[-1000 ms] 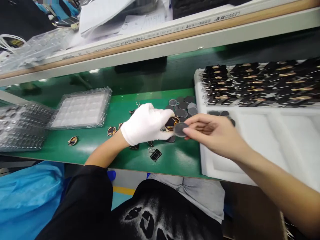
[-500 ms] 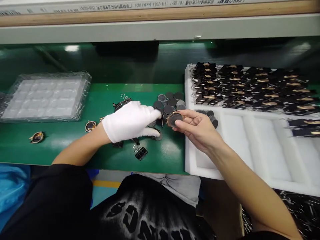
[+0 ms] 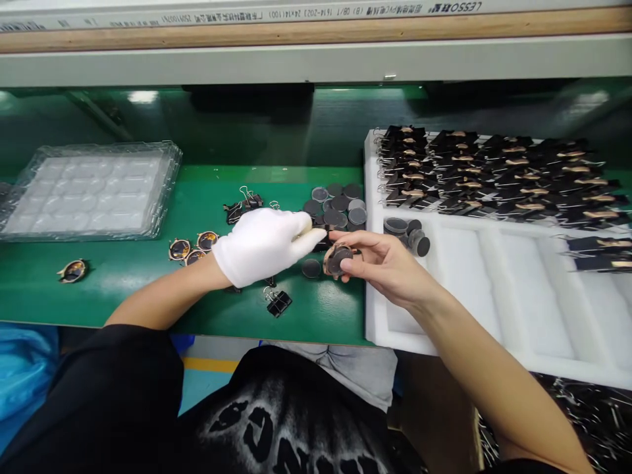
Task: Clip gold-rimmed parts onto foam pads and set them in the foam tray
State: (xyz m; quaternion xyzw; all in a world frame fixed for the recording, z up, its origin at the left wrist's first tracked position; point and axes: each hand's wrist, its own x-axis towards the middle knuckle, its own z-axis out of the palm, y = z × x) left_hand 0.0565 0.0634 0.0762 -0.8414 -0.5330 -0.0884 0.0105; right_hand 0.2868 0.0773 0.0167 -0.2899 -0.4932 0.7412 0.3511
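My right hand [image 3: 388, 266], bare, holds a gold-rimmed watch case [image 3: 330, 262] between thumb and fingers, with a dark round disc [image 3: 340, 259] against its face under the thumb. Close beside it, my left hand [image 3: 269, 247] in a white glove has thumb and fingertips pinched on a black binder clip [image 3: 322, 239], mostly hidden by the fingers. A pile of dark and clear discs [image 3: 336, 218] lies just beyond both hands. One loose disc [image 3: 311, 268] is on the green table below the left fingertips. Another binder clip [image 3: 279, 303] rests nearer my body.
More binder clips [image 3: 241, 207] lie behind the glove. Several watch cases [image 3: 179, 249] sit left of my wrist, with one apart [image 3: 74, 270]. Clear plastic trays [image 3: 93, 191] are stacked at far left. On the right, a white foam tray [image 3: 459, 263] carries rows of clipped watches [image 3: 464, 168].
The left thumb and fingers have closed together on the binder clip. My right hand has lowered the watch case slightly toward me and tilted it. The loose disc is now uncovered.
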